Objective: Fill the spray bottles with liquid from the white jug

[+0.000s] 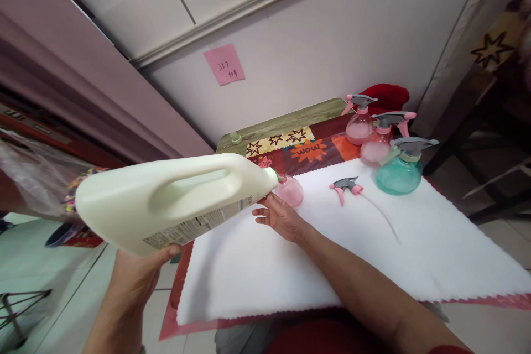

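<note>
A large pale-green plastic jug (pixel 124 193) with a moulded handle lies tilted nearly on its side, its open neck pointing right. My left hand (pixel 141 271) grips its base from below, thumb along the labelled side. Beneath the neck, my right hand (pixel 280 215) supports the jug with its upper fingers; the other fingers are loosely bent and apart. The jug's mouth meets the top of a round, clear pink bottle (pixel 292 192) standing on the white cloth (pixel 265 276). Whether liquid is flowing cannot be made out. A grey and pink spray head (pixel 347 185) with a tube lies to the right.
Two pink spray bottles (pixel 359 127) and a teal spray bottle (pixel 399 177) stand at the table's right rear. A small green cap (pixel 235 138) sits at the far left corner. A wall with a pink note (pixel 224 64) rises behind; a dark stool (pixel 481 177) is at right.
</note>
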`<state>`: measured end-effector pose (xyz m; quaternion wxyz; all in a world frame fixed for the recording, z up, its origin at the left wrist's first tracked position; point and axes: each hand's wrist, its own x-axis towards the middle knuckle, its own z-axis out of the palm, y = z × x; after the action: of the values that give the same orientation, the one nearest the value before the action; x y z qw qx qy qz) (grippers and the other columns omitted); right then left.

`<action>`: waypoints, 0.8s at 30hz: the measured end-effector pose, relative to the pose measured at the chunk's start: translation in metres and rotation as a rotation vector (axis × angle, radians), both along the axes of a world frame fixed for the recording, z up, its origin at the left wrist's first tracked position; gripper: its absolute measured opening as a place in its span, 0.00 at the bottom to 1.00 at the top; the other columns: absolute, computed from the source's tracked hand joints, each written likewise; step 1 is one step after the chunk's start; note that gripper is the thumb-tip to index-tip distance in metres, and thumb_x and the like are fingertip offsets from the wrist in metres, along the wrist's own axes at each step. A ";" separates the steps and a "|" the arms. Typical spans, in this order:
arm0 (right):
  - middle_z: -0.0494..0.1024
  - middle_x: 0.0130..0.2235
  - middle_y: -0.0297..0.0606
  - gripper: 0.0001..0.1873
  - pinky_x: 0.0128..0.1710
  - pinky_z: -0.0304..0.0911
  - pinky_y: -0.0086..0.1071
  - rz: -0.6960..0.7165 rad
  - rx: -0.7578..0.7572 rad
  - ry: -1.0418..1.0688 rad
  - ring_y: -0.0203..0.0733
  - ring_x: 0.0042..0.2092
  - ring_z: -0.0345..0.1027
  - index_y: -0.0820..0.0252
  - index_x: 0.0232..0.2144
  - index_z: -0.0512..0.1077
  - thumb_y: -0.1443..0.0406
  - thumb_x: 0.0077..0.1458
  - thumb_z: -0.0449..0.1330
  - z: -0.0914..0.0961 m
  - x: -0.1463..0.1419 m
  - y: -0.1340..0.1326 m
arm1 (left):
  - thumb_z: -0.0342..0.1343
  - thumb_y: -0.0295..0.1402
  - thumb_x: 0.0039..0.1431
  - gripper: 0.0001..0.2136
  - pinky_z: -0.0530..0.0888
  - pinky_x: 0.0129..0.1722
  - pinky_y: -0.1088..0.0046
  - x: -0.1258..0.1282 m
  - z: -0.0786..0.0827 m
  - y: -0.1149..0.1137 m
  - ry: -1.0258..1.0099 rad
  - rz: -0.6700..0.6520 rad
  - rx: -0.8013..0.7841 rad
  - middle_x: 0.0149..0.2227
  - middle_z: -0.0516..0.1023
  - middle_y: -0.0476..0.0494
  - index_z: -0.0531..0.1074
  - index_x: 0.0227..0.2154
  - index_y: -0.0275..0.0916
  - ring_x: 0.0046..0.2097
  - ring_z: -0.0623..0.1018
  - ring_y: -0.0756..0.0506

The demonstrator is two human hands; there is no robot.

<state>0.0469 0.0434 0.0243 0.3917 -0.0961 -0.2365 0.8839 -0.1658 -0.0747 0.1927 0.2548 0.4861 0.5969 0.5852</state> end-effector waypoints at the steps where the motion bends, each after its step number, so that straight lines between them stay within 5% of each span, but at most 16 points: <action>1: 0.77 0.50 0.35 0.24 0.42 0.69 0.34 0.002 0.001 -0.001 0.39 0.43 0.74 0.49 0.45 0.74 0.45 0.52 0.68 0.000 0.000 0.000 | 0.76 0.27 0.34 0.38 0.80 0.46 0.69 0.000 0.000 0.000 0.001 -0.004 0.001 0.48 0.83 0.44 0.74 0.54 0.43 0.48 0.81 0.39; 24: 0.76 0.52 0.36 0.24 0.43 0.69 0.35 0.016 0.028 0.004 0.40 0.44 0.75 0.49 0.47 0.73 0.45 0.53 0.68 0.003 0.003 -0.001 | 0.76 0.27 0.32 0.39 0.79 0.46 0.69 0.001 0.005 0.003 -0.003 0.003 -0.019 0.48 0.83 0.44 0.74 0.54 0.44 0.48 0.80 0.39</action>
<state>0.0495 0.0426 0.0273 0.3865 -0.0870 -0.2488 0.8838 -0.1648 -0.0721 0.1978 0.2593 0.4819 0.6026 0.5809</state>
